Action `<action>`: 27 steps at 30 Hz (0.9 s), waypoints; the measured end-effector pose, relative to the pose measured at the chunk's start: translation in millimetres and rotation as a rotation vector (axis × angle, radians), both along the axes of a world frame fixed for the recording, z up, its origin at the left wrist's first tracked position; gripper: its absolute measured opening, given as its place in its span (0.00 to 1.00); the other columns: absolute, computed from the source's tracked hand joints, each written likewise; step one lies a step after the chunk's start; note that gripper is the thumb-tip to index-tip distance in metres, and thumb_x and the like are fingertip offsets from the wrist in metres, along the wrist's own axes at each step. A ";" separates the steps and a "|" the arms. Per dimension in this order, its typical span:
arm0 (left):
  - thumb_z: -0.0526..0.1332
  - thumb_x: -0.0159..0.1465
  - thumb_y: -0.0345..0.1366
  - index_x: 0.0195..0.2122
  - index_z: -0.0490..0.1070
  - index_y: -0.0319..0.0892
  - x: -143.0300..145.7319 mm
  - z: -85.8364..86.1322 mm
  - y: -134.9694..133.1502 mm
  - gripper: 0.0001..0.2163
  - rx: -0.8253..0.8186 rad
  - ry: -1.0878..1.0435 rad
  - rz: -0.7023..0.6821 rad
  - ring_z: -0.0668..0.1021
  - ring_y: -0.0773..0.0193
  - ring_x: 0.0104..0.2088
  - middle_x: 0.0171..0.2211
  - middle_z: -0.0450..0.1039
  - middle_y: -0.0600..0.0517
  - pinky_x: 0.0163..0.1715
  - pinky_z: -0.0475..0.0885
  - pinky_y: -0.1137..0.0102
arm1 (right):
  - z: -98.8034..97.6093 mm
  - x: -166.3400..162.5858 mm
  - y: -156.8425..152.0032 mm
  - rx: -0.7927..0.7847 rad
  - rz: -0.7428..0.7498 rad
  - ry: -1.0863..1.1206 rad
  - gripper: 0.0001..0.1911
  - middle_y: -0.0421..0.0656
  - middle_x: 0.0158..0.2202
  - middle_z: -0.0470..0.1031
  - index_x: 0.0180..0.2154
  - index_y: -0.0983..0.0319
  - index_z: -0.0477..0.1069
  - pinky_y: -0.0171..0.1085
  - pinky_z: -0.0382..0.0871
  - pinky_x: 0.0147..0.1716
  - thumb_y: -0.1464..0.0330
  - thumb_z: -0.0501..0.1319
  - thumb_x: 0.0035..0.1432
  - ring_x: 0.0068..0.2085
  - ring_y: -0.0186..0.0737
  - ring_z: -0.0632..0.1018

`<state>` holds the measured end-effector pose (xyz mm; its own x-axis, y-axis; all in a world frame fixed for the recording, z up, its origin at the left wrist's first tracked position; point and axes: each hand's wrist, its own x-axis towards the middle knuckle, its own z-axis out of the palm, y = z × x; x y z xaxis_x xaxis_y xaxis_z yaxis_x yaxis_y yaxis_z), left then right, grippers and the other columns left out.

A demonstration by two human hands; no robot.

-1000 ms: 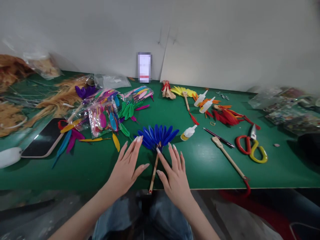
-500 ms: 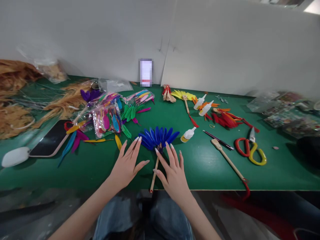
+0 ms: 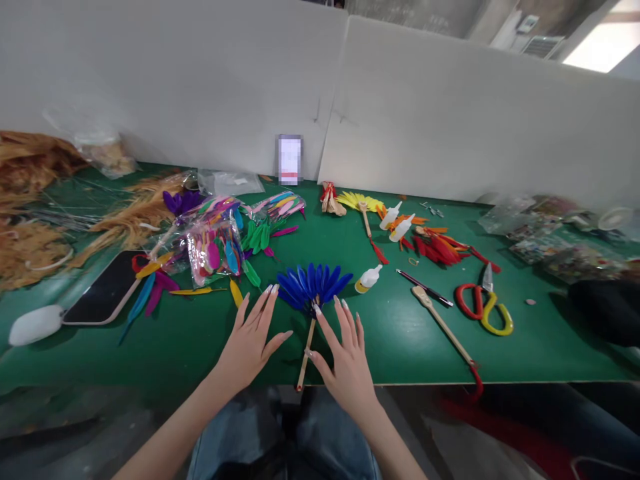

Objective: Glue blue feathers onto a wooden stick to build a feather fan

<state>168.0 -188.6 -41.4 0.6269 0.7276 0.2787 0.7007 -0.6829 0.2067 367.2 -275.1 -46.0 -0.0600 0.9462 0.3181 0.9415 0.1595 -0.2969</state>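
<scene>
A fan of blue feathers [image 3: 316, 283] on a thin wooden handle [image 3: 303, 367] lies before me, its feathers spread away from me. My left hand [image 3: 253, 337], open with fingers stretched, rests at the left edge of the feathers. My right hand [image 3: 344, 347] is open too; its index fingertip is at the base of the feathers and its thumb is by the handle. A white glue bottle [image 3: 368, 279] lies just right of the fan. Loose yellow feathers [image 3: 236, 293] are left of my left hand.
Scissors [image 3: 484, 307], a pen [image 3: 425, 288] and a wooden stick with red cord [image 3: 445, 325] lie to the right. Behind are a yellow feather fan [image 3: 361, 201] and red feathers [image 3: 440, 248]. Bagged feathers [image 3: 214, 250] and a dark phone [image 3: 105, 290] lie left.
The camera view has tilted up and shifted slightly, so the whole scene sits a little lower. Both open hands stay about the blue fan, nearly unmoved relative to it.
</scene>
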 end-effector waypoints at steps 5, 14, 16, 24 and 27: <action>0.46 0.70 0.43 0.68 0.31 0.45 -6.5 5.2 -3.2 0.30 -0.136 -0.141 0.067 0.49 0.54 0.67 0.66 0.48 0.45 0.62 0.52 0.54 | -6.0 -0.1 -0.5 0.067 -0.052 0.151 0.29 0.51 0.66 0.52 0.64 0.59 0.53 0.58 0.56 0.59 0.68 0.55 0.62 0.66 0.52 0.54; 0.52 0.68 0.42 0.66 0.42 0.50 -6.7 1.5 2.5 0.28 -0.231 -0.351 0.204 0.52 0.52 0.66 0.64 0.54 0.46 0.57 0.63 0.53 | -4.4 6.2 -7.4 0.230 -0.206 0.774 0.11 0.46 0.39 0.80 0.41 0.60 0.76 0.37 0.77 0.39 0.71 0.55 0.62 0.41 0.42 0.80; 0.52 0.68 0.41 0.65 0.46 0.50 -7.4 2.4 6.1 0.25 -0.261 -0.410 0.216 0.55 0.52 0.65 0.64 0.54 0.46 0.55 0.66 0.54 | -4.2 4.9 -6.7 0.234 -0.249 0.793 0.11 0.47 0.39 0.80 0.41 0.61 0.77 0.35 0.77 0.36 0.69 0.56 0.62 0.40 0.42 0.81; 0.55 0.65 0.45 0.40 0.70 0.45 -18.2 4.8 6.0 0.11 -0.269 -0.711 0.394 0.78 0.56 0.46 0.42 0.77 0.48 0.42 0.75 0.65 | -11.1 2.9 -5.2 0.076 -0.346 0.860 0.12 0.47 0.31 0.79 0.33 0.61 0.76 0.33 0.76 0.28 0.60 0.59 0.59 0.31 0.42 0.80; 0.56 0.64 0.47 0.34 0.71 0.44 -20.9 2.9 4.1 0.13 -0.303 -0.763 0.484 0.79 0.59 0.34 0.31 0.77 0.50 0.34 0.75 0.70 | -11.2 5.1 -6.6 -0.027 -0.351 0.899 0.16 0.46 0.30 0.79 0.33 0.61 0.77 0.33 0.75 0.30 0.57 0.57 0.60 0.32 0.42 0.81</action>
<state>147.1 -184.5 -38.4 -0.0340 0.9688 0.2454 0.4963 -0.1968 0.8456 372.3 -281.6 -57.2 0.4831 0.8715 0.0846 0.3531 -0.1055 -0.9296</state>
